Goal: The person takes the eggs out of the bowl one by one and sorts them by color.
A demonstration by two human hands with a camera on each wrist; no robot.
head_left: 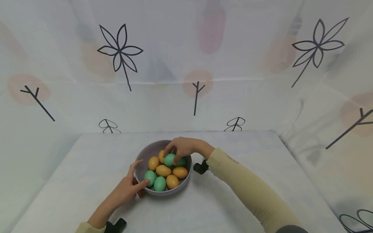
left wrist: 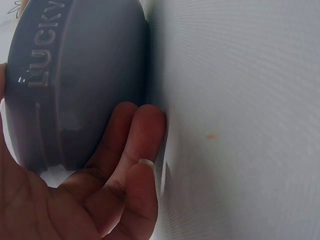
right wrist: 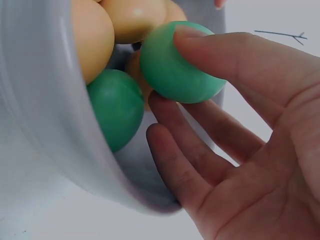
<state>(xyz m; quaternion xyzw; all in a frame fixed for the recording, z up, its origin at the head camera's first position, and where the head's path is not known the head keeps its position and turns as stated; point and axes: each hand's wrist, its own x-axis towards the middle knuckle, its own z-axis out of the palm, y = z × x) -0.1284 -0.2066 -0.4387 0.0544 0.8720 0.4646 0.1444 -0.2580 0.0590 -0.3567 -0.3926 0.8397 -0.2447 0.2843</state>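
A grey-purple bowl (head_left: 147, 152) stands on the table, holding several green and orange-yellow eggs. My left hand (head_left: 124, 189) grips its near left side. The thumb hooks over the rim in the head view, while the other fingers (left wrist: 146, 125) curl against the outer wall, low by the tabletop. Over the bowl's far right part, my right hand (head_left: 184, 147) pinches a green egg (right wrist: 172, 65) between thumb and fingers. Another green egg (right wrist: 116, 111) lies against the inner wall beneath it. Among the orange-yellow eggs, one (head_left: 163, 171) sits near the bowl's middle.
A white cloth covers the table (head_left: 247, 200), with a patterned fabric backdrop (head_left: 163, 103) behind and at the sides. Dark wrist-camera mounts (head_left: 201, 167) stick out from both wrists. Raised letters reading LUCKY mark the bowl's outer wall.
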